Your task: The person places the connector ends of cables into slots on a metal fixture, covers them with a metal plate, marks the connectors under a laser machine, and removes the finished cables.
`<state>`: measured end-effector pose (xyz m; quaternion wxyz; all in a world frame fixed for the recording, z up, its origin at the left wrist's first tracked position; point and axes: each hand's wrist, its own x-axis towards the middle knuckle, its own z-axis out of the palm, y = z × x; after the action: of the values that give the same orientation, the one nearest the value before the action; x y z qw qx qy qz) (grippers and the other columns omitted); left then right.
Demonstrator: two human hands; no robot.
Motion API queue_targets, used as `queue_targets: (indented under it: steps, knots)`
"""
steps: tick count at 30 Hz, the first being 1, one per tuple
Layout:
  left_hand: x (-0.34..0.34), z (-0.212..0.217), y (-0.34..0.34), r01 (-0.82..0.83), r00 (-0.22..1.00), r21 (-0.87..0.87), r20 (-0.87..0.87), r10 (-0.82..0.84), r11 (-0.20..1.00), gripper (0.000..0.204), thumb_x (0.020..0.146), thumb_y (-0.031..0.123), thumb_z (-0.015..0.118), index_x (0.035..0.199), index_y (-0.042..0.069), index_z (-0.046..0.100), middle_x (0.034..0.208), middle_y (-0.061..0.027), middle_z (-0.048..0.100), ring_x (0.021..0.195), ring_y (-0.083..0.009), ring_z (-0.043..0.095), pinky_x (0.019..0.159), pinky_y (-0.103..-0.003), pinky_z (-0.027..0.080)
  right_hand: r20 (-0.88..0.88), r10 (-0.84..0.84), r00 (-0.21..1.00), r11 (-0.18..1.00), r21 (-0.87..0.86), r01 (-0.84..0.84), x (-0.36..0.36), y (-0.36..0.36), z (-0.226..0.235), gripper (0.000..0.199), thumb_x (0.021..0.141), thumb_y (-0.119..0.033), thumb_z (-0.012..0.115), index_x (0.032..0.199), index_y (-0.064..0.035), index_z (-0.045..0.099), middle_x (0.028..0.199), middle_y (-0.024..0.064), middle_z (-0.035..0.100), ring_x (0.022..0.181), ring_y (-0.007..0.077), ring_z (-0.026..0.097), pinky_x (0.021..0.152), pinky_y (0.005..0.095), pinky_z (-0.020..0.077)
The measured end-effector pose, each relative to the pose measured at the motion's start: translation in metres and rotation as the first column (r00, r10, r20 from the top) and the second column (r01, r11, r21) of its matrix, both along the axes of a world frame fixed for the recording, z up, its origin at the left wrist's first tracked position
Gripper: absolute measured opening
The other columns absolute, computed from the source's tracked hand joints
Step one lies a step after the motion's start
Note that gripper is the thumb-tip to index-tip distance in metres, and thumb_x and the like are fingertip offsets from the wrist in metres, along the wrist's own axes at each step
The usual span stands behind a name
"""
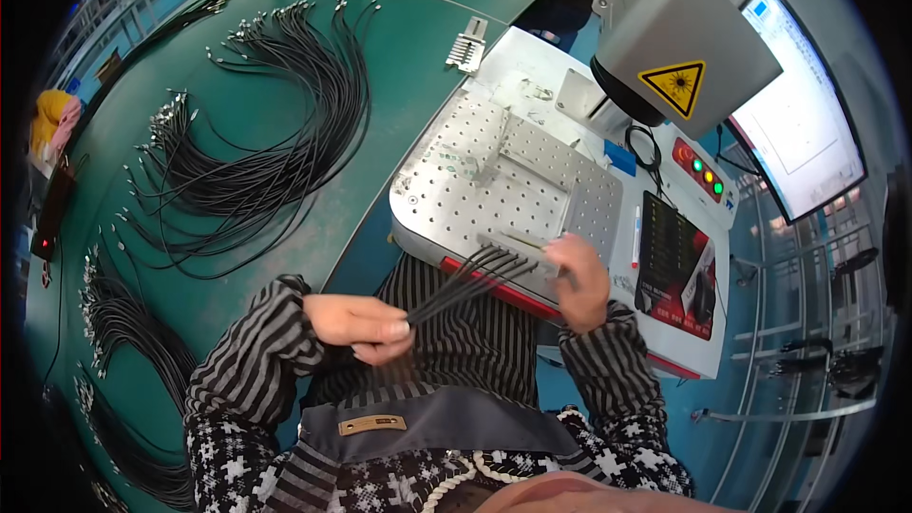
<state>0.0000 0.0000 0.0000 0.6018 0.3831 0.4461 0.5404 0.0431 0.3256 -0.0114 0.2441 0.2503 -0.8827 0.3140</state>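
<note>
At the perforated plate [494,185] I logged: left hand [359,323] grip pinching black cables [465,283]; right hand [581,283] grip closed on their far ends.

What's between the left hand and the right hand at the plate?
In the head view, a small bunch of black cables spans from the left hand to the right hand, over the striped clothing.

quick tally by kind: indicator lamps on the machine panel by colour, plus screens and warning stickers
Red lamps: 1
Green lamps: 2
Amber lamps: 1
Monitor screens: 1
Yellow triangular warning stickers: 1
Total: 6
</note>
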Motion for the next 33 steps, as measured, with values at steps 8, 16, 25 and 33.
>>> queue_targets:
  steps: [8,16,25,33]
  knots:
    - [-0.026,-0.009,-0.016,-0.611,0.791,-0.028,0.022,0.612,0.791,0.031,0.098,0.027,0.036,0.078,0.006,0.047,0.055,0.0006,0.042,0.048,-0.0117,0.039,0.052,-0.023,0.037,0.656,0.074,0.751,0.997,-0.061,-0.045,-0.119,-0.028,0.032,0.032,0.084,-0.018,0.057,0.112,-0.0012,0.056,0.099,0.0079,0.061,0.078,0.0176,0.054,0.071,0.0243,0.0425]
    - [-0.045,-0.006,-0.026,-0.747,0.589,-0.203,-0.644,0.488,0.633,0.031,0.095,0.025,0.041,0.075,0.004,0.05,0.059,-0.0031,0.055,0.049,-0.0132,0.05,0.053,-0.026,0.041,0.23,0.178,0.957,0.883,0.393,-0.259,-0.113,-0.026,-0.005,0.044,0.079,-0.027,0.064,0.117,-0.0054,0.055,0.112,0.0074,0.058,0.091,0.0207,0.052,0.085,0.0295,0.0394]
    - [-0.058,-0.001,-0.022,-0.663,0.667,-0.346,-0.676,0.314,0.663,0.029,0.095,0.024,0.041,0.075,0.004,0.05,0.054,-0.0017,0.054,0.049,-0.013,0.05,0.053,-0.026,0.041,0.575,0.114,0.81,0.98,-0.198,0.002,-0.086,-0.021,0.035,0.072,0.073,-0.038,0.069,0.131,-0.0063,0.042,0.122,0.0109,0.054,0.118,0.0262,0.044,0.103,0.0431,0.0265]
    - [-0.049,0.004,-0.024,-0.661,0.674,-0.265,-0.621,0.4,0.702,0.029,0.096,0.024,0.04,0.076,0.006,0.05,0.056,-0.0009,0.054,0.048,-0.0109,0.048,0.05,-0.024,0.039,0.143,-0.234,0.962,0.895,0.417,0.155,-0.061,-0.045,-0.01,0.097,0.073,-0.051,0.065,0.138,0.005,0.019,0.121,0.0139,0.055,0.127,0.0276,0.037,0.108,0.0474,0.0168]
